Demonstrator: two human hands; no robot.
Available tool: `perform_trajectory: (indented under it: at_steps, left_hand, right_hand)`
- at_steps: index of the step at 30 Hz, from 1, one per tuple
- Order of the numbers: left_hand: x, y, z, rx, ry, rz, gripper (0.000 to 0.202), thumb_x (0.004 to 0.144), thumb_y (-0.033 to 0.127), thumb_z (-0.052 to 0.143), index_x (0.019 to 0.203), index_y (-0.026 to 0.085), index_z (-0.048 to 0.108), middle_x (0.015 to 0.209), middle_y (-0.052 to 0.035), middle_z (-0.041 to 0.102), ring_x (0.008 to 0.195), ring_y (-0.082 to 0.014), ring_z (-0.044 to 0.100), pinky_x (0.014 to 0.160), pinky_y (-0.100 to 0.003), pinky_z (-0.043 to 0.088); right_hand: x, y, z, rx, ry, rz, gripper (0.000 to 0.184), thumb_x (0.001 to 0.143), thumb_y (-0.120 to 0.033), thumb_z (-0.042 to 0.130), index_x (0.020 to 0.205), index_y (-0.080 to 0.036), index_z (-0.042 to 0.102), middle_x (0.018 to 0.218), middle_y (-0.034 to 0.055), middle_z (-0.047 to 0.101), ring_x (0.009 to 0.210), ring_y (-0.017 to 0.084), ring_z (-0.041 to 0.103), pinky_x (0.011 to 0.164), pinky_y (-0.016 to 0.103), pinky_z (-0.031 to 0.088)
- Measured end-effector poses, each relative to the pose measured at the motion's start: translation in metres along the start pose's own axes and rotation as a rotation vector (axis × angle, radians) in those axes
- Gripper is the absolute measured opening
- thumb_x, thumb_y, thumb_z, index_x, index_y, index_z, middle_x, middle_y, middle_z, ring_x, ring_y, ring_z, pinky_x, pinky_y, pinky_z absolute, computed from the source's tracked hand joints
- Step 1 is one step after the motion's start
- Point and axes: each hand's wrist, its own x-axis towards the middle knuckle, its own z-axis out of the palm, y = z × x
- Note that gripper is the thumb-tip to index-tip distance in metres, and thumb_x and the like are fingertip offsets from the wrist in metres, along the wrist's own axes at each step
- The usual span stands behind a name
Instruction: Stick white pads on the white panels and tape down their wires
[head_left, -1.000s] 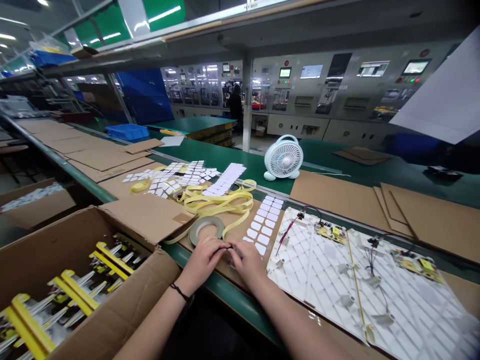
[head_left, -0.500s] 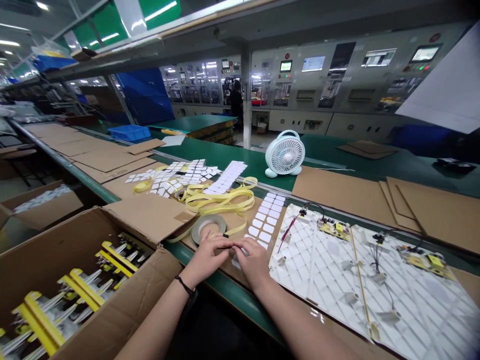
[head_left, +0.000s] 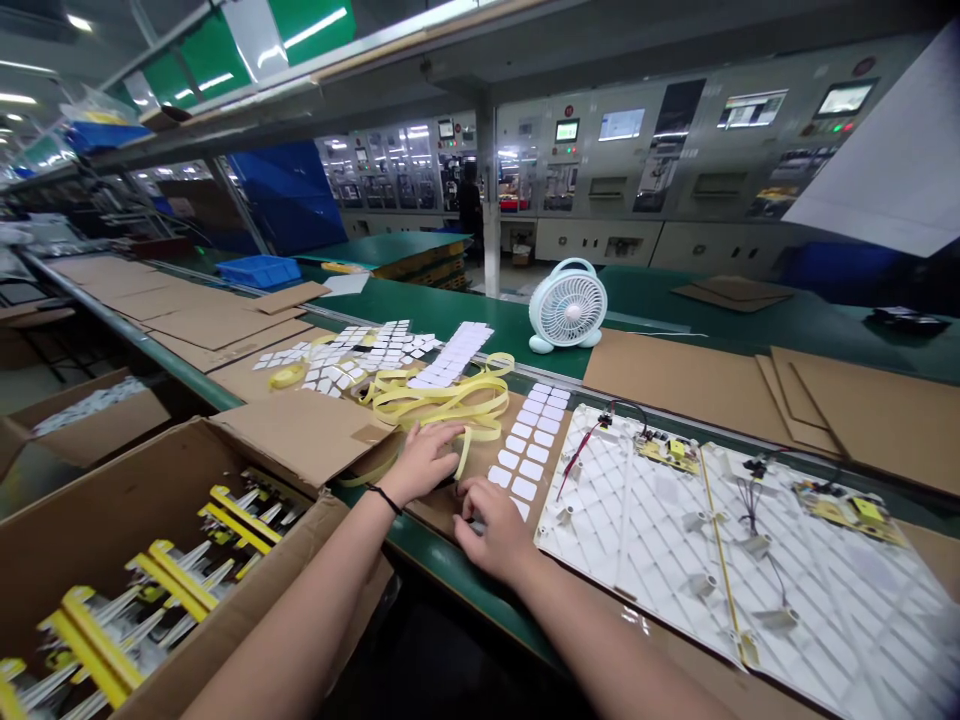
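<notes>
My left hand (head_left: 427, 462) lies spread over the spot where the roll of tape sat, and the roll is hidden beneath it. Yellow tape strips (head_left: 442, 402) loop just beyond those fingers, with one strip running past the hand. My right hand (head_left: 491, 530) rests curled on the cardboard sheet (head_left: 510, 405), beside a white sheet of rounded pads (head_left: 525, 450). Its fingertips are close to the pads. I cannot tell whether they pinch anything small.
An open cardboard box (head_left: 172, 480) of yellow-railed metal parts stands at the left. A white grid panel (head_left: 637, 530) with circuit boards (head_left: 670, 455) lies to the right. Further pad sheets (head_left: 375, 345) and a small white fan (head_left: 568, 307) sit behind. A person (head_left: 470, 205) stands far back.
My hands have come apart from their pinch together. The left hand has spread out over the tape roll and the right has moved down toward the near table edge.
</notes>
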Motion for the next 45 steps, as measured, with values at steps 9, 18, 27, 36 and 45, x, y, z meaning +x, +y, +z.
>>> perform_trajectory:
  at_steps: [9,18,27,36,45]
  left_hand:
    - [-0.059,-0.01,0.019,-0.02,0.168,0.11,0.016,0.085,0.025,0.056,0.096,0.024,0.068,0.094,-0.0037,0.066,0.093,-0.0201,0.057,0.084,-0.034,0.042]
    - [-0.056,-0.019,0.036,-0.063,0.214,-0.039,0.018,0.087,0.032,0.055,0.084,0.026,0.071,0.084,-0.0009,0.069,0.084,-0.019,0.057,0.079,-0.033,0.041]
    - [-0.05,-0.019,0.04,-0.18,0.259,-0.174,0.022,0.08,0.038,0.057,0.072,0.023,0.07,0.075,-0.0007,0.068,0.079,-0.0186,0.059,0.077,-0.031,0.044]
    - [-0.047,-0.017,0.044,-0.163,0.276,-0.208,0.033,0.077,0.048,0.054,0.074,0.021,0.072,0.078,-0.0045,0.07,0.082,-0.0225,0.059,0.08,-0.036,0.045]
    - [-0.037,-0.023,0.048,-0.098,0.278,-0.294,0.038,0.076,0.05,0.053,0.079,0.018,0.072,0.079,-0.0063,0.071,0.079,-0.0233,0.063,0.072,-0.035,0.049]
  right_hand:
    - [0.004,0.01,-0.004,0.137,0.085,0.141,0.017,0.075,-0.015,0.055,0.067,-0.019,0.04,0.081,0.0018,0.056,0.076,0.015,0.052,0.07,0.027,0.04]
    - [0.001,0.008,-0.002,-0.029,0.02,0.072,0.014,0.078,-0.017,0.056,0.072,-0.019,0.044,0.082,0.002,0.057,0.078,0.016,0.053,0.072,0.029,0.04]
    - [0.001,-0.002,0.0,-0.56,-0.166,-0.218,0.01,0.086,-0.01,0.049,0.092,-0.017,0.053,0.109,0.0072,0.06,0.102,0.021,0.05,0.094,0.045,0.03]
    - [0.001,-0.008,-0.001,-0.706,-0.22,-0.297,0.014,0.094,-0.019,0.044,0.095,-0.017,0.058,0.118,0.0068,0.056,0.118,0.027,0.039,0.1,0.058,0.026]
    - [-0.007,-0.017,0.002,-0.721,-0.255,-0.441,0.017,0.093,-0.021,0.044,0.091,-0.016,0.061,0.108,0.006,0.057,0.116,0.03,0.039,0.098,0.061,0.03]
